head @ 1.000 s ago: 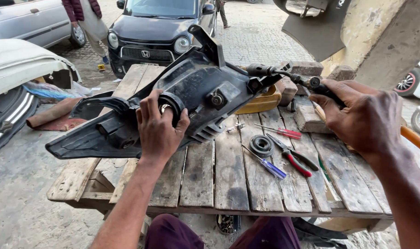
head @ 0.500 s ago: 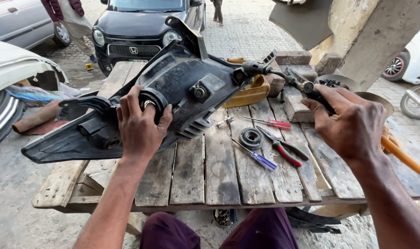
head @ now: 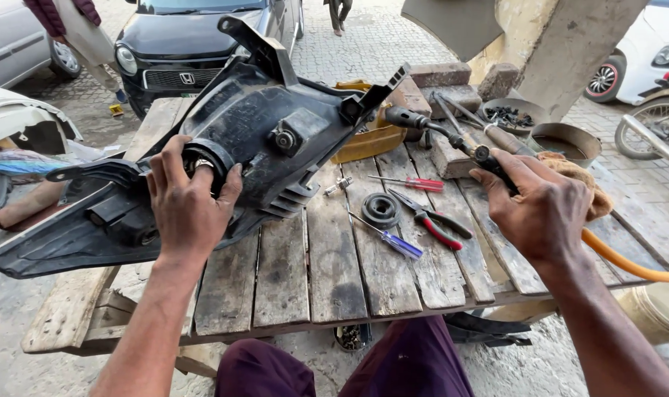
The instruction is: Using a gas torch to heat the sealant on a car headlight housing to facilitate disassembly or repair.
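Note:
A big black plastic headlamp housing point(head: 261, 140) lies back side up on the plank workbench point(head: 334, 279). My left hand point(head: 191, 202) presses on its round rear socket, fingers curled around the rim. My right hand point(head: 540, 209) grips a black air blow gun point(head: 452, 136) fed by an orange hose point(head: 628, 261). The gun's nozzle points at the housing's upper right bracket, close to it.
On the planks lie a blue-handled screwdriver point(head: 389, 239), a red-handled screwdriver point(head: 415, 184), red-grip pliers point(head: 433, 220) and a black rubber ring point(head: 380, 209). Bricks point(head: 441, 73), a yellow container point(head: 371, 140) and metal bowls point(head: 569, 140) stand behind. A black car point(head: 195, 37) and a person point(head: 77, 29) are beyond.
The housing has tilted up more toward me under my left hand. My right hand has brought the blow gun's nozzle leftward, closer to the housing's bracket.

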